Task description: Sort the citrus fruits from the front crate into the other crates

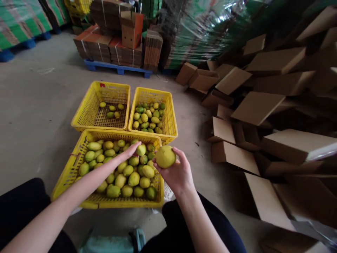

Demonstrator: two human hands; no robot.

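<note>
My right hand (180, 174) is wrapped round a large yellow-green lemon (165, 157), holding it up at the right edge of the front crate. Over that crate, my left hand (131, 151) has its fingers against a smaller greenish lemon (141, 150) and appears to grip it; its thumb is hidden. Beneath both hands stands the yellow plastic front crate (105, 203), well filled with yellow and green lemons (120, 180).
Behind are two more yellow crates: the left one (81, 112) holds several lemons, the right one (172, 116) a larger group. Cardboard boxes (258, 107) are heaped at the right. Flattened cartons lie on a blue pallet (105, 66) at the back. A teal stool (107, 244) is below me.
</note>
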